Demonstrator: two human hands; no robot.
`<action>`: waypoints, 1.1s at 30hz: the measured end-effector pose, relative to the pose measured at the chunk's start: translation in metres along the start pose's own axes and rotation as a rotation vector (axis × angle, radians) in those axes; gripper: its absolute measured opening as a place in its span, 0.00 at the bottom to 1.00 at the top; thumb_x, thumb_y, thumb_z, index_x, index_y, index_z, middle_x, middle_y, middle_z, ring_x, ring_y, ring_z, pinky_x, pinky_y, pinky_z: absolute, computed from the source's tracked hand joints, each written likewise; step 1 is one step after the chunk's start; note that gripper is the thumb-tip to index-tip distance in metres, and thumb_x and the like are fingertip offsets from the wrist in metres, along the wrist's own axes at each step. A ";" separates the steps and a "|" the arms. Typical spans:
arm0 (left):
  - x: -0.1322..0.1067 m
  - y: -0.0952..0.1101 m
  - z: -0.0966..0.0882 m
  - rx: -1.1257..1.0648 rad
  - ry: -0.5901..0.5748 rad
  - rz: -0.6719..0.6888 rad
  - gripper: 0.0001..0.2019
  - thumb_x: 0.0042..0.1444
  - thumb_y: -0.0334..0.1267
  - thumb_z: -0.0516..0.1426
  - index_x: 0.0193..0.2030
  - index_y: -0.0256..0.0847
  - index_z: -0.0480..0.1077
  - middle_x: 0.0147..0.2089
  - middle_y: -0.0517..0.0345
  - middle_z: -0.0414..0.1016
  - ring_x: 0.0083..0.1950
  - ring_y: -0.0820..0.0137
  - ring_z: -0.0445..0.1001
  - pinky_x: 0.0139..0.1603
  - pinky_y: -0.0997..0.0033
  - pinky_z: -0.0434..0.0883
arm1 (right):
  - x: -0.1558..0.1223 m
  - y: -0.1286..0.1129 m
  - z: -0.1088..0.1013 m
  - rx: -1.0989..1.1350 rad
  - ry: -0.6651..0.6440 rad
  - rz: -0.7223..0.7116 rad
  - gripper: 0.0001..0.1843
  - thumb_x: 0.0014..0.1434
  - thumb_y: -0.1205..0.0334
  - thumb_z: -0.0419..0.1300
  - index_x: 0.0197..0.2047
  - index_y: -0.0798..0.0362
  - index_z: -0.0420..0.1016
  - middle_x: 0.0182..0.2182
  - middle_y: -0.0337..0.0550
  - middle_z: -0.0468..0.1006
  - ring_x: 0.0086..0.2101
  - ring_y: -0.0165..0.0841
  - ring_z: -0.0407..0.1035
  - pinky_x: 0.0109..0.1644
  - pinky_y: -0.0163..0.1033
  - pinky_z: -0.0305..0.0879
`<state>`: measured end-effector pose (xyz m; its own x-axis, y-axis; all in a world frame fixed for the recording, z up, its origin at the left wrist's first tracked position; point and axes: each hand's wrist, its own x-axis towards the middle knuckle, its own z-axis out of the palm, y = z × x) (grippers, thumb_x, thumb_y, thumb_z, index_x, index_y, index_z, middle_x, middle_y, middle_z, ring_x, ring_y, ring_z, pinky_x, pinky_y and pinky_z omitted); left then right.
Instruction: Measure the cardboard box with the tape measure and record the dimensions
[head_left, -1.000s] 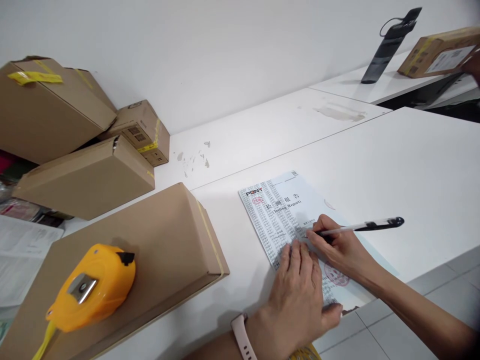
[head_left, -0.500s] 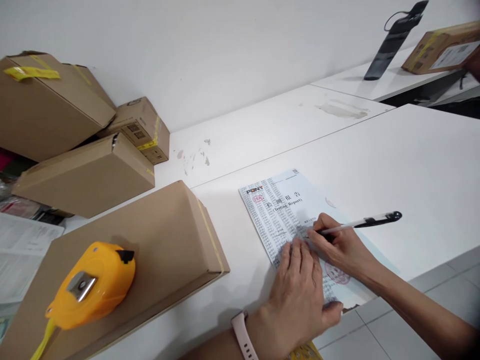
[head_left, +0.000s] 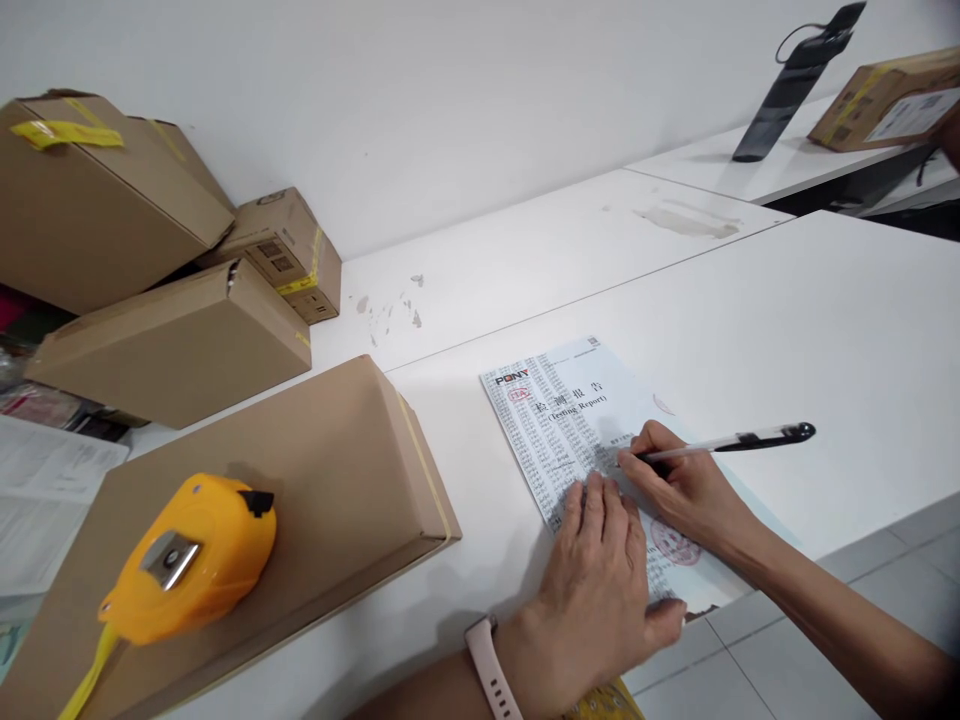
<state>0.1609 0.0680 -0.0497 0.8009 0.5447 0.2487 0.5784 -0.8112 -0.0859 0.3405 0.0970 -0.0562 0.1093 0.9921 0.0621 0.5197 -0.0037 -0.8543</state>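
A printed sheet headed "Testing Report" (head_left: 559, 410) lies on the white table (head_left: 810, 330) near its front edge. My left hand (head_left: 600, 590) rests flat on the lower part of the sheet, fingers stretched out, a pale watch strap on the wrist. My right hand (head_left: 686, 490) is closed round a pen (head_left: 739, 441) with a clear barrel and black cap. The pen's tip touches the paper just past my left fingertips. A red round stamp (head_left: 675, 543) shows on the sheet between the two hands.
A flat cardboard box (head_left: 352, 470) lies left of the sheet with a yellow tape measure (head_left: 191, 560) on top. Three more cardboard boxes (head_left: 172, 345) are stacked at the back left. Papers (head_left: 37, 500) lie at the far left. A black pouch (head_left: 795, 85) and another box (head_left: 885, 100) stand at the back right.
Both hands stay in place on the sheet; the pen has shifted only slightly. The camera has drifted a little, moving the scene slightly.
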 end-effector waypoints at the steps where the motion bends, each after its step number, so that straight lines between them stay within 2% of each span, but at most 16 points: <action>1: 0.000 0.000 0.000 -0.001 -0.005 0.000 0.38 0.66 0.60 0.47 0.64 0.23 0.67 0.66 0.35 0.72 0.70 0.51 0.66 0.72 0.55 0.58 | 0.000 0.000 0.000 0.004 -0.001 -0.001 0.15 0.65 0.55 0.57 0.28 0.47 0.61 0.22 0.34 0.62 0.23 0.30 0.53 0.25 0.39 0.53; 6: 0.000 -0.001 0.002 -0.003 -0.029 0.002 0.38 0.67 0.60 0.45 0.66 0.23 0.65 0.67 0.34 0.70 0.71 0.51 0.64 0.73 0.54 0.56 | 0.001 -0.003 0.000 0.011 -0.018 0.012 0.14 0.63 0.56 0.57 0.27 0.47 0.60 0.21 0.33 0.60 0.21 0.29 0.51 0.24 0.39 0.50; 22: -0.002 -0.001 -0.001 -0.004 -0.063 0.008 0.38 0.68 0.59 0.44 0.67 0.23 0.64 0.69 0.34 0.68 0.72 0.51 0.63 0.73 0.54 0.56 | 0.000 -0.004 0.000 0.019 0.027 0.020 0.15 0.63 0.55 0.59 0.27 0.47 0.60 0.21 0.34 0.59 0.22 0.28 0.51 0.23 0.37 0.50; 33: -0.001 0.000 0.000 -0.001 -0.033 0.008 0.38 0.67 0.60 0.45 0.65 0.23 0.65 0.68 0.34 0.70 0.71 0.50 0.64 0.72 0.54 0.58 | 0.001 -0.006 -0.001 0.012 0.018 0.026 0.16 0.63 0.56 0.59 0.26 0.47 0.60 0.21 0.34 0.60 0.22 0.29 0.51 0.23 0.37 0.50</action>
<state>0.1601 0.0679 -0.0503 0.8100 0.5453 0.2157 0.5721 -0.8156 -0.0864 0.3381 0.0975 -0.0505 0.1380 0.9892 0.0496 0.5065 -0.0275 -0.8618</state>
